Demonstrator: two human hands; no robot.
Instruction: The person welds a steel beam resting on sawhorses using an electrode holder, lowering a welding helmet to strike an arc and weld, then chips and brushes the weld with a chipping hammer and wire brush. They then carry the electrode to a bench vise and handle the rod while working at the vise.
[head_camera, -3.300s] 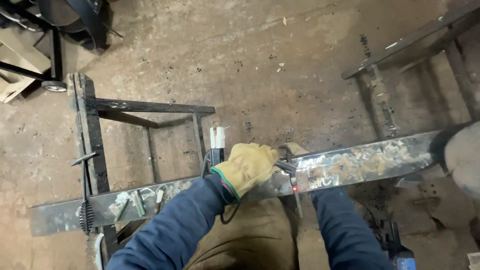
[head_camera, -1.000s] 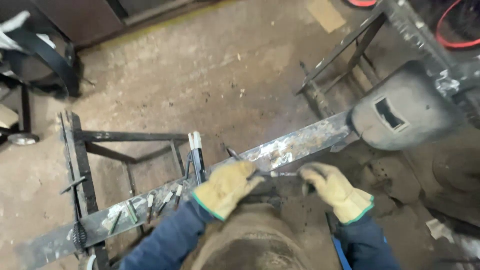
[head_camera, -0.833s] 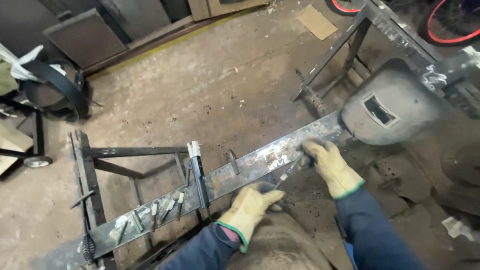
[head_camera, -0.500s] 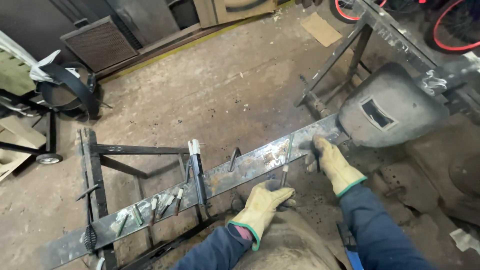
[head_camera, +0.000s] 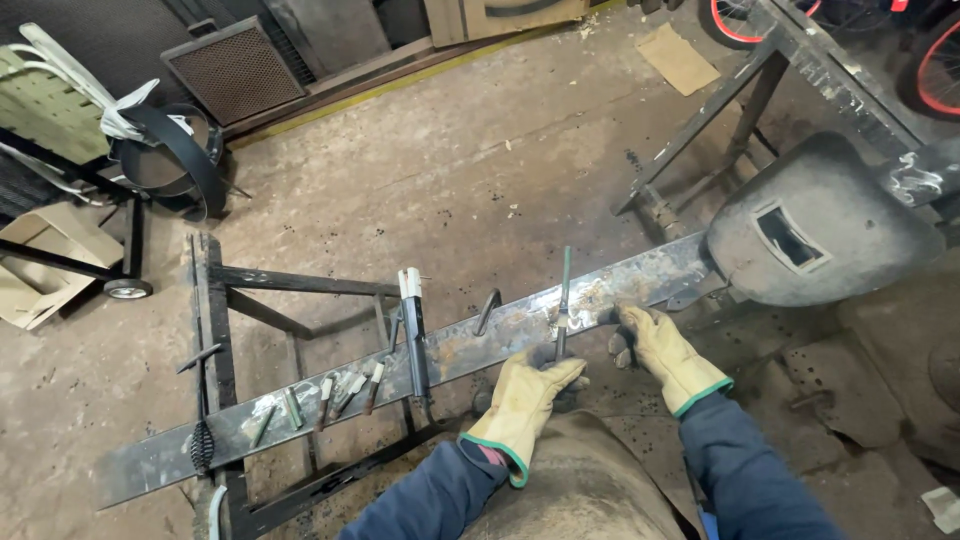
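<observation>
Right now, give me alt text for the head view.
Two yellow-gloved hands work at a long steel bar: the left hand holds a thin rod upright against it, the right hand rests beside, near a welding mask.

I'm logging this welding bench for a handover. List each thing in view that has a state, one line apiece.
Left hand: gloved, gripping the thin rod.
Right hand: gloved, resting on the bar's near edge.
Thin rod: upright, standing across the bar.
Flat steel bar: lying across the frame, rusty and spattered.
Welding mask: set down at the bar's far end, window up.
Short stubs: lying loose on the bar.
</observation>
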